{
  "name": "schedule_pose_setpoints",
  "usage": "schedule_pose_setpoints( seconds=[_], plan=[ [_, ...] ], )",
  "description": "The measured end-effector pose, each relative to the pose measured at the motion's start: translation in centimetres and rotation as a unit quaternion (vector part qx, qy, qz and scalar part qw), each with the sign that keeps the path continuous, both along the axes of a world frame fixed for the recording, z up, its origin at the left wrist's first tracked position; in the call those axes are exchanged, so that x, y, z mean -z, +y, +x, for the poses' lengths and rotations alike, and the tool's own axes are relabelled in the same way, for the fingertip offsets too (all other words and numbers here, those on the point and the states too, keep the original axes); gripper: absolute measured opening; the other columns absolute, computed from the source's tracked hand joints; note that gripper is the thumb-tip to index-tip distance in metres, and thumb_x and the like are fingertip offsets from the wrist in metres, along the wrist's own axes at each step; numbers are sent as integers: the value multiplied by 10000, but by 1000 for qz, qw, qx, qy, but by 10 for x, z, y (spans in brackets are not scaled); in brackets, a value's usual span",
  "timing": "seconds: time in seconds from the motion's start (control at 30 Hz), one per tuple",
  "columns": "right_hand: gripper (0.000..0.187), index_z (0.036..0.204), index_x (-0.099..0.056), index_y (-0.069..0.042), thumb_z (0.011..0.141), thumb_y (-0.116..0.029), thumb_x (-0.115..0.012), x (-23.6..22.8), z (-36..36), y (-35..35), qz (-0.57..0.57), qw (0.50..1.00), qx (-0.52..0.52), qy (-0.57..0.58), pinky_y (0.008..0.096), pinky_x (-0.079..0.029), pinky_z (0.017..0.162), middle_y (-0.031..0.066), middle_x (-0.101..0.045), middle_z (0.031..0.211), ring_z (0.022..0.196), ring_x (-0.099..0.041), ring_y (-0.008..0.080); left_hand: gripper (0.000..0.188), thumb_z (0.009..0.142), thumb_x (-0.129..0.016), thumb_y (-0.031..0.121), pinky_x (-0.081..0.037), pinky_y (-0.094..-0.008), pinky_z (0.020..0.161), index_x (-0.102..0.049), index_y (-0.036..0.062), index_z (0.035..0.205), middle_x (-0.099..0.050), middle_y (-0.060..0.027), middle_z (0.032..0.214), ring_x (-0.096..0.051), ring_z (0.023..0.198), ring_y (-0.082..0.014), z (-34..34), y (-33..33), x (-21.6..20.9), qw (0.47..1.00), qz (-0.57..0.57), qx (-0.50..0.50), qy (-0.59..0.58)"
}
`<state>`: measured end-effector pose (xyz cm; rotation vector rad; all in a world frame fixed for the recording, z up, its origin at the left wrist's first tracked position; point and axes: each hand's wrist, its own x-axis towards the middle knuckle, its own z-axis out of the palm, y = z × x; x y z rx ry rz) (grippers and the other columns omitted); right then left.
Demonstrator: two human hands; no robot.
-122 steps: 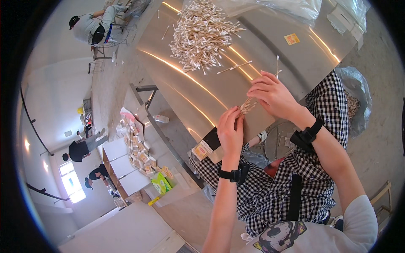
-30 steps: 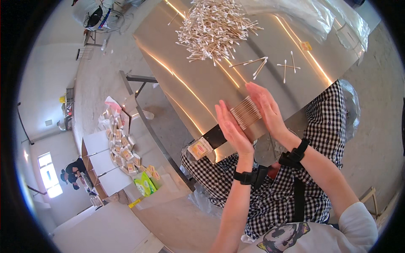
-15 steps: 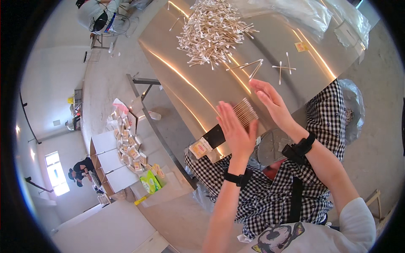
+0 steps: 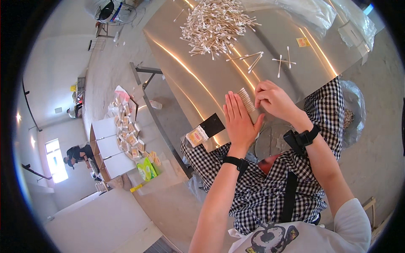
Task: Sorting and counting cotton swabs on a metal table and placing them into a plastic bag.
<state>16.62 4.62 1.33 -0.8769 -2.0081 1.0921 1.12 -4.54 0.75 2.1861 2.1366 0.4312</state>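
A neat row of cotton swabs lies side by side on the metal table. My left hand rests over the row's left part, fingers stretched out together and thumb apart. At the row's right side is my right hand, its fingers curled in; whatever they pinch, if anything, is hidden. Left of my left hand, a black flat rectangle lies beside a small pack of cotton swabs at the table edge. Farther off stands a big heap of loose cotton swabs.
Several stray swabs lie crossed beyond my right hand. A small yellow card and clear plastic bags are at the far right. On the left, another table carries many packs and a green packet. A person works in the background.
My right hand has curled its fingers and come down beside the swab row. My left hand has flattened onto the row, and the black rectangle shows more fully.
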Motion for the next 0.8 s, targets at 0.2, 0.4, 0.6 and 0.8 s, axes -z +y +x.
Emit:
schedule_pose_setpoints(
  seconds=[0.2, 0.4, 0.6, 0.8],
  plan=[
    [112, 663, -662, -36, 736, 6, -587, -1, 1, 1, 9, 1000, -2, -14, 353, -492, 780, 54, -582, 850, 895, -571, 234, 962, 865, -629, 521, -218, -513, 1172, -233, -107, 1477, -242, -296, 1550, -214, 1463, -415, 1, 1, -2, 1000, -2, -1, -2],
    [120, 689, -677, -32, 703, 40, -582, 0, 0, 0, 4, 999, -21, -40, 349, -482, 797, 45, -591, 881, 907, -563, 233, 963, 863, -632, 520, -214, -504, 1176, -235, -106, 1477, -238, -294, 1552, -213, 1466, -405, 0, 1, -1, 1000, -6, -4, -2],
    [119, 705, -672, -32, 746, 25, -576, 3, -3, 1, 5, 1000, 12, -2, 366, -495, 800, 60, -593, 858, 903, -583, 258, 959, 863, -631, 524, -208, -499, 1179, -246, -112, 1470, -240, -294, 1551, -217, 1464, -404, 0, 0, -1, 1000, -6, -6, -8],
    [131, 727, -676, -36, 757, 31, -566, 2, -4, 1, 22, 1000, 7, -16, 370, -494, 806, 67, -595, 862, 907, -586, 262, 956, 865, -621, 534, -207, -496, 1181, -255, -115, 1464, -245, -294, 1549, -219, 1465, -400, 0, 1, -1, 1000, -6, -5, 1]
  ],
)
